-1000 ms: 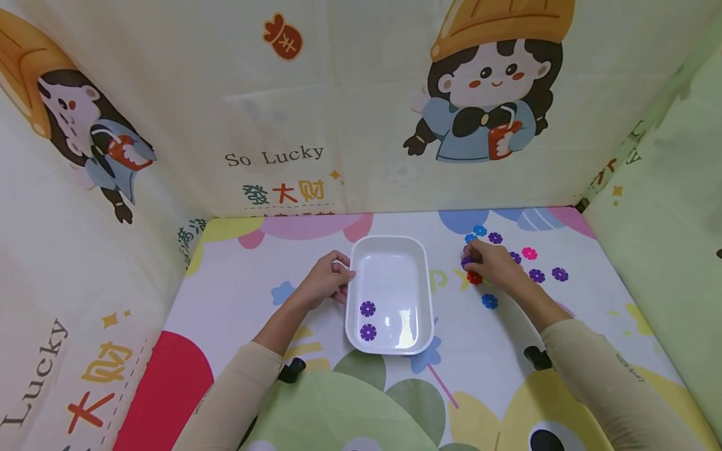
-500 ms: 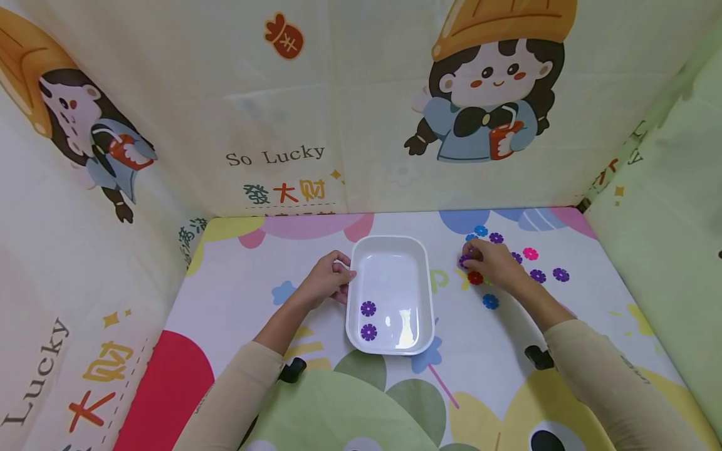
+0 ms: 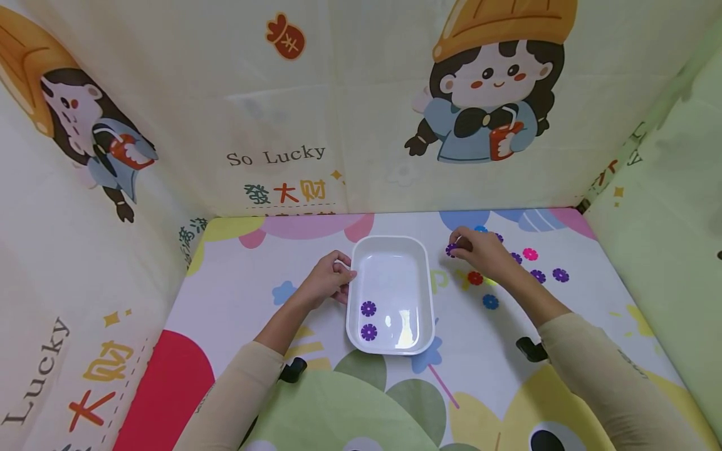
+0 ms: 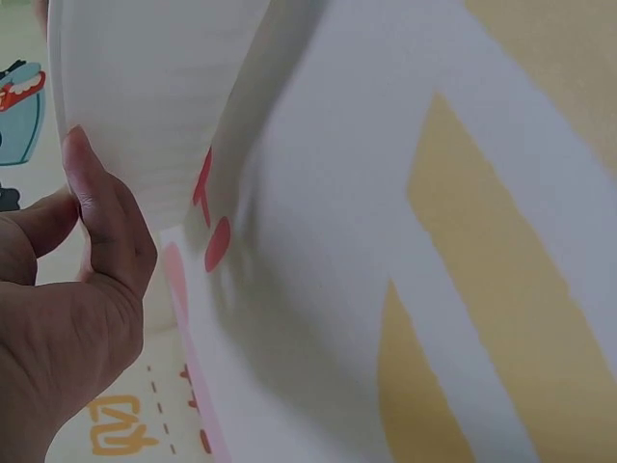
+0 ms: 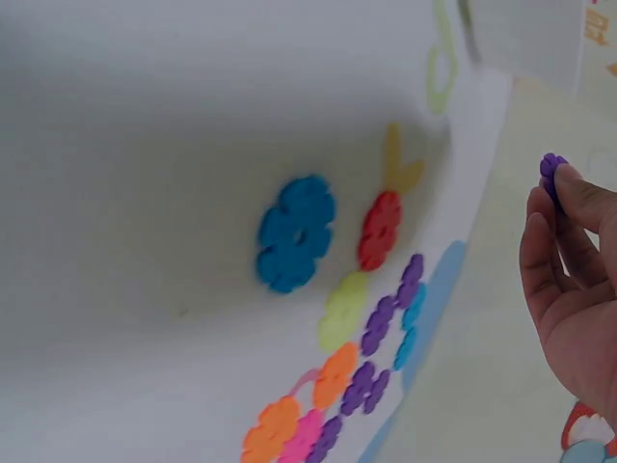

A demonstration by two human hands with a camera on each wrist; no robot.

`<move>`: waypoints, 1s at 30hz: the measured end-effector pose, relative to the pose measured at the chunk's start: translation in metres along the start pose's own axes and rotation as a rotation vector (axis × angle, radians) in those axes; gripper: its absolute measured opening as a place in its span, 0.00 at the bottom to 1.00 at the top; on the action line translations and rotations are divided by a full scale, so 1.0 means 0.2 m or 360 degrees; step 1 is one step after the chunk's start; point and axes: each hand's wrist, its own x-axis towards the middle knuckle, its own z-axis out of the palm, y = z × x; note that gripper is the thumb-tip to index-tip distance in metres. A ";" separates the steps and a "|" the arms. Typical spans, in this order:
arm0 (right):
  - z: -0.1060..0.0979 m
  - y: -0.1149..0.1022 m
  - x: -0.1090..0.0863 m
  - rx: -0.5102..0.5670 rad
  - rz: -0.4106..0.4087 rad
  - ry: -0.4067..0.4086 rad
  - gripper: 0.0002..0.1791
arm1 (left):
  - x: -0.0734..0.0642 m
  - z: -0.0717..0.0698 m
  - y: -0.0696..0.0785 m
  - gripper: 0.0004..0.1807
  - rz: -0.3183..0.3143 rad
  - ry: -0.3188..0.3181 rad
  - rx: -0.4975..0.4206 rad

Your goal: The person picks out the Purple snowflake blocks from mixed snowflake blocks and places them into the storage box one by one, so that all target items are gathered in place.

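My left hand [image 3: 328, 277] pinches the left rim of a white tray [image 3: 426, 294]; in the left wrist view, the fingers [image 4: 111, 212] press on its outer wall. Two purple flower-shaped discs, an upper one [image 3: 368, 309] and a lower one [image 3: 369, 332], lie in the tray's near left part. Off the tray's right side, my right hand [image 3: 479, 250] pinches another purple flower-shaped disc [image 5: 551, 172] between thumb and fingers, raised above the table. Closest below that hand lies a red disc [image 3: 475, 278], with a blue disc [image 3: 491, 302] nearer to me.
More flower-shaped discs lie scattered at the right, among them a pink one [image 3: 529, 254], a purple one [image 3: 561, 275] and an orange one [image 5: 271, 430]. My right forearm hides some in the head view. A printed cloth wall [image 3: 372, 125] rises behind the patterned table [image 3: 254, 263].
My right hand has lifted a purple disc off the table and moved a little left and away from me. My left hand and the tray have stayed put.
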 end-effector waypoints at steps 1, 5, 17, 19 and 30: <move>0.00 -0.02 0.00 0.0013 -0.0016 0.0007 0.10 | 0.00 0.00 0.00 0.15 0.0002 -0.0002 -0.0002; 0.00 -0.11 0.01 0.0079 -0.0100 0.0030 0.10 | -0.01 0.00 0.00 0.15 0.0002 -0.0005 -0.0001; 0.09 -0.29 0.05 0.0075 -0.0317 0.0040 0.10 | 0.01 0.00 -0.01 0.15 0.0029 -0.0023 -0.0041; 0.11 -0.31 0.06 0.0083 -0.0331 0.0018 0.10 | 0.01 0.00 -0.01 0.15 0.0030 -0.0024 -0.0044; 0.24 -0.40 0.09 0.0180 -0.0367 -0.0143 0.11 | 0.02 -0.01 -0.01 0.15 0.0016 -0.0027 -0.0035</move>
